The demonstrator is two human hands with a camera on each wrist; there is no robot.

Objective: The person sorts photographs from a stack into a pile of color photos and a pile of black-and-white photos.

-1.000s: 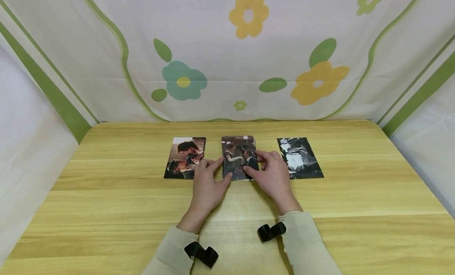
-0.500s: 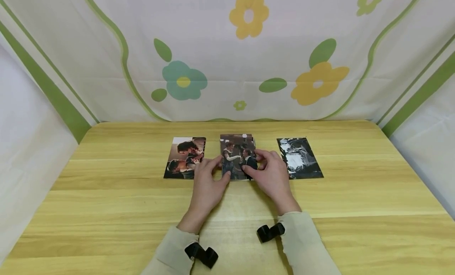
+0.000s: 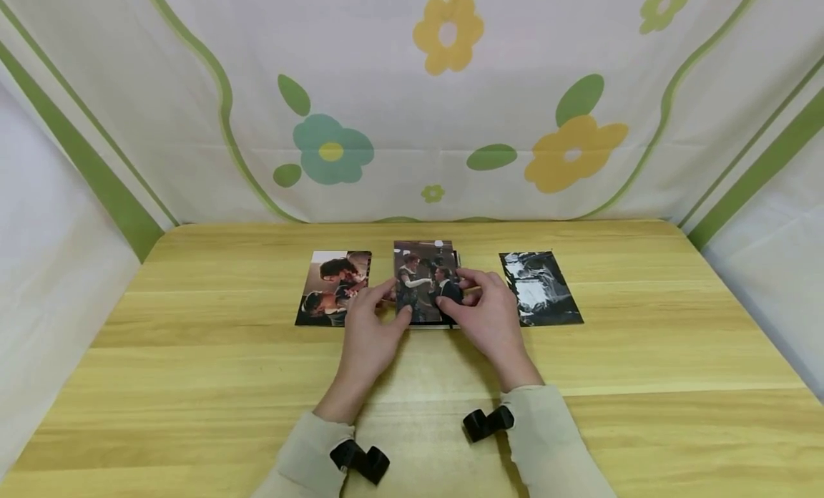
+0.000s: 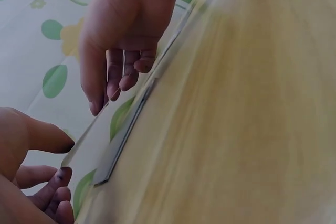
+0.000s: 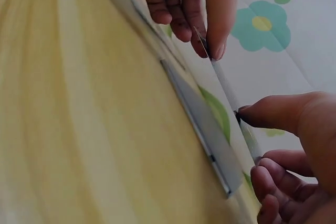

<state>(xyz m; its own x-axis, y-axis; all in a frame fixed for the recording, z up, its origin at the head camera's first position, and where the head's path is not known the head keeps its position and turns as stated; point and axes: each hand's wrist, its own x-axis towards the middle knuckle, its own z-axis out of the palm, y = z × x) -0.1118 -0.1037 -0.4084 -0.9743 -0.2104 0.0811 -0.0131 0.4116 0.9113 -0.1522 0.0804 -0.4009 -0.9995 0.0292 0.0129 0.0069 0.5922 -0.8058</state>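
Photo [image 3: 425, 280] on top of the middle stack [image 3: 454, 257] is lifted at its near edge, long axis running away from the person. Left hand [image 3: 367, 326] pinches its left edge, right hand [image 3: 489, 315] its right edge, both equally close. Either side, two more prints [image 3: 335, 287] [image 3: 539, 287] lie flat on the wooden tabletop [image 3: 193, 383]; a flowered cloth [image 3: 450, 104] hangs behind.

a pale wooden table [image 3: 193, 383] carries three lots of photos in a row: a colour photo [image 3: 335, 287] at nine o'clock, a middle stack [image 3: 450, 325], seemingly several prints, and a dark photo [image 3: 539, 288] at three o'clock.
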